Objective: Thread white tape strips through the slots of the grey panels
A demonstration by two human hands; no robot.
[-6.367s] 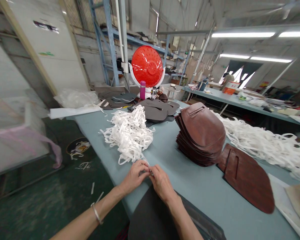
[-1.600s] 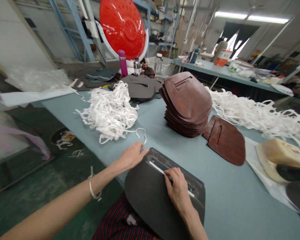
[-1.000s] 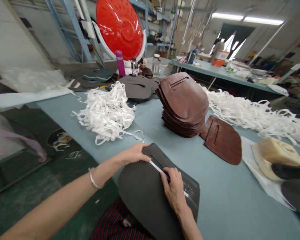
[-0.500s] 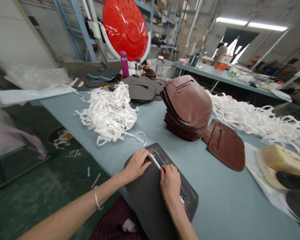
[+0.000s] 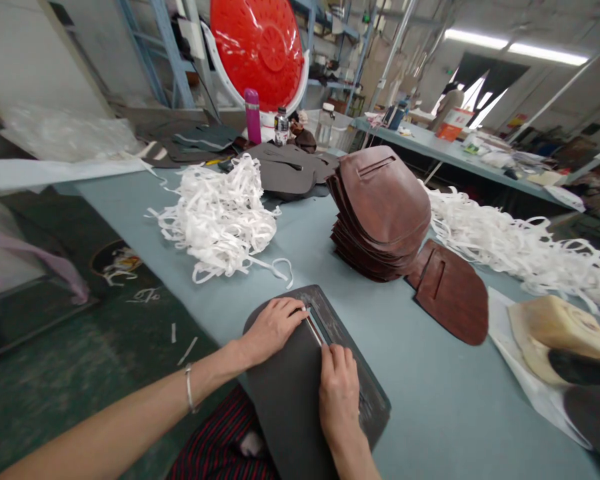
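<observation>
A dark grey leather-like panel (image 5: 280,407) lies over the table's near edge and my lap, a long slot cut in its far part. A thin white strip (image 5: 315,329) runs along the near side of that slot. At the slot's upper end, my left hand (image 5: 273,330) is closed, fingertips pressed to the edge. My right hand (image 5: 340,397) has its fingers bent together over the slot lower down, covering its other end. Whether either hand pinches the strip or only the panel's edge is hidden under the fingers.
Beyond the panel, a white tape heap (image 5: 220,220) and a stack of brown slotted panels (image 5: 385,200) sit on the blue-grey table (image 5: 430,387). One brown panel (image 5: 453,293) lies beside the stack. More white tape (image 5: 525,243) and a yellowish block (image 5: 570,327) are to the right.
Both hands stay at the slot; my right hand has shifted slightly down along it. More of the slot's opening shows between the hands, and the white strip looks narrower. The view has tilted slightly.
</observation>
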